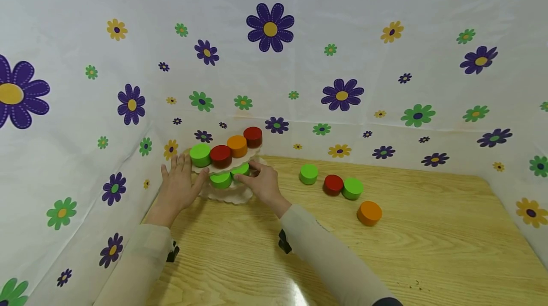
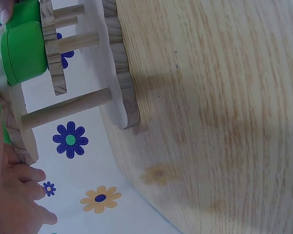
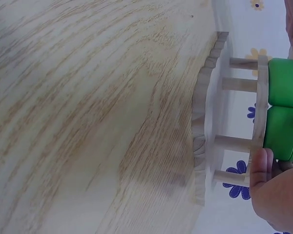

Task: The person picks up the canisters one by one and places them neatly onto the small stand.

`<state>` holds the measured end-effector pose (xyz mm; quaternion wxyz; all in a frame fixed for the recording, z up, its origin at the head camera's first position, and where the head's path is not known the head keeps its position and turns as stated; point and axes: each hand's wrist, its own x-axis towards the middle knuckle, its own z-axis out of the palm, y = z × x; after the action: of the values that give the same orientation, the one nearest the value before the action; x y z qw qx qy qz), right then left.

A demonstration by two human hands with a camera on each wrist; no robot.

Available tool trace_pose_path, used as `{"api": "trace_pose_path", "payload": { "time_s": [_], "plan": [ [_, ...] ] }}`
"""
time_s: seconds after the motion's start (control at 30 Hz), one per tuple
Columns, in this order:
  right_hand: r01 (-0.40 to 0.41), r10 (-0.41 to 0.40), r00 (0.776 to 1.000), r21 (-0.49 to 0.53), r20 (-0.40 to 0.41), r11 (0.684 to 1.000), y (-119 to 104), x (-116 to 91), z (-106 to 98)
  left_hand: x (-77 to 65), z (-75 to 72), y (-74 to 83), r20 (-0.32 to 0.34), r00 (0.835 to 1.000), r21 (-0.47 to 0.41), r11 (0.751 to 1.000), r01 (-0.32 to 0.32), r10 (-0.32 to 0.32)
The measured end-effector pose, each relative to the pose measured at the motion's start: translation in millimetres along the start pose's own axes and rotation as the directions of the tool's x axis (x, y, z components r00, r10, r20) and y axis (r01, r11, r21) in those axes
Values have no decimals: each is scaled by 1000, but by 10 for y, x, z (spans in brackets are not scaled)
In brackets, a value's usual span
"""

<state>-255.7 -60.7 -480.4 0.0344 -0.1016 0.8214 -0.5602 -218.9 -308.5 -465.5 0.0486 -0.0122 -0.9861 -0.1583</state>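
A tiered wooden stand (image 1: 227, 196) with scalloped shelves on pegs is at the table's far left. Its top shelf carries a green disc (image 1: 200, 154), two red discs (image 1: 220, 155) and an orange disc (image 1: 237, 145). Two green discs sit side by side on the shelf below. The right hand (image 1: 263, 183) pinches the right-hand one (image 3: 282, 132) between thumb and finger, at the shelf edge. My left hand (image 1: 177, 191) rests against the left edge of the top shelf, its fingers fairly straight and spread. The top shelf partly hides the lower discs.
Loose on the table (image 1: 428, 230), right of the stand, are a green disc (image 1: 308, 173), a red disc (image 1: 333, 185), another green disc (image 1: 353, 188) and an orange disc (image 1: 369, 213). A flower-patterned cloth (image 1: 299, 68) walls the back and sides, close behind the stand.
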Motion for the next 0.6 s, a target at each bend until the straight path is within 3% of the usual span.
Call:
{"api": "trace_pose_path", "payload": {
  "time_s": [0.33, 0.6],
  "plan": [
    [-5, 4, 1000, 34, 16, 999, 30, -112, -168, 22, 8, 15, -3, 1000, -9, 1000, -1, 1],
    [66, -66, 998, 0, -25, 998, 95, -285, -733, 7, 3, -4, 7, 1000, -7, 1000, 9, -9]
  ]
}}
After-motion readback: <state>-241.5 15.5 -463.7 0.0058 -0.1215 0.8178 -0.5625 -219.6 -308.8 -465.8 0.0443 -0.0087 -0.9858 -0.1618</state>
